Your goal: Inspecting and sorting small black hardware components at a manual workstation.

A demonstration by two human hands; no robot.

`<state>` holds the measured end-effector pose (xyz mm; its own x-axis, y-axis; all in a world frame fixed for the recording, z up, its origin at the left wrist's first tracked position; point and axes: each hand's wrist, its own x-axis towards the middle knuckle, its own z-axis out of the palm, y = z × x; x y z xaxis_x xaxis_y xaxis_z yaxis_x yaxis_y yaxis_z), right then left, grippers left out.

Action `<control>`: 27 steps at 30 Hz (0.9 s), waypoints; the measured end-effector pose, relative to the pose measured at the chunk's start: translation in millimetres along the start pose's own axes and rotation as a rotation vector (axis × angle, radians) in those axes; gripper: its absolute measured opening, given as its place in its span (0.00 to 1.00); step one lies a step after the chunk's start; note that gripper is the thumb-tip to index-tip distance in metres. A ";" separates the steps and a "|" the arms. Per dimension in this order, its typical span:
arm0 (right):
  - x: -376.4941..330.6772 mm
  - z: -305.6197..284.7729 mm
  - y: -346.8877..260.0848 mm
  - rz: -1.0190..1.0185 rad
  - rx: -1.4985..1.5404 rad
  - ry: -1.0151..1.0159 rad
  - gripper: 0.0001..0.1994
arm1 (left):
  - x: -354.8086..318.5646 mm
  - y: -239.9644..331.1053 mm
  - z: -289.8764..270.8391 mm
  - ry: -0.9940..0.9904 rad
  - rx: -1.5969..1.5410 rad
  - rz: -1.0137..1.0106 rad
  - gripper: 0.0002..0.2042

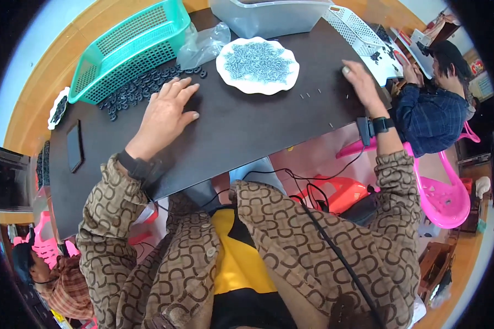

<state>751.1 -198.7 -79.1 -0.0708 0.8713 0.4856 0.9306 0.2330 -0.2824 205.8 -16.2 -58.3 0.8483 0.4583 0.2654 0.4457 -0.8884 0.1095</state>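
My left hand (pixel 166 109) lies palm down on the dark brown table (pixel 241 131), fingers stretched out and thumb apart, holding nothing. Just beyond its fingertips is a spread of small black ring-shaped parts (pixel 134 92). My right hand (pixel 362 83) rests at the table's right side, fingers extended and nothing visible in them; its palm is hidden. Between the hands, farther back, stands a white wavy-rimmed plate (pixel 248 86) heaped with small silver metal pins (pixel 258 60). A few loose pins (pixel 308 94) lie on the table between the plate and my right hand.
Behind the black parts stands a green plastic basket (pixel 132 46). Beside it are a clear bag (pixel 208 46) and a translucent bin (pixel 269 19). A phone (pixel 75 147) lies at left. A person in dark plaid (pixel 436 118) sits at right. A black cable (pixel 335 241) crosses my lap.
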 end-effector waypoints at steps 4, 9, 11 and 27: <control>-23.9 17.8 -9.0 0.077 -0.059 -0.017 0.21 | 4.2 39.8 4.1 0.067 -0.129 0.025 0.35; -26.3 34.1 -6.5 0.177 -0.149 -0.032 0.25 | 38.6 152.8 8.9 0.083 -0.239 0.336 0.37; -21.0 50.6 -27.9 0.216 -0.188 -0.033 0.26 | 44.7 198.6 31.8 0.081 -0.213 0.444 0.37; -26.5 118.9 -164.0 0.478 -0.449 -0.026 0.37 | -33.4 187.2 27.1 -0.057 -0.235 0.494 0.30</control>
<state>557.7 -208.6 -144.0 0.3847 0.8455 0.3702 0.9205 -0.3810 -0.0863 268.7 -197.1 -72.6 0.9576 -0.0202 0.2875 -0.0799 -0.9771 0.1975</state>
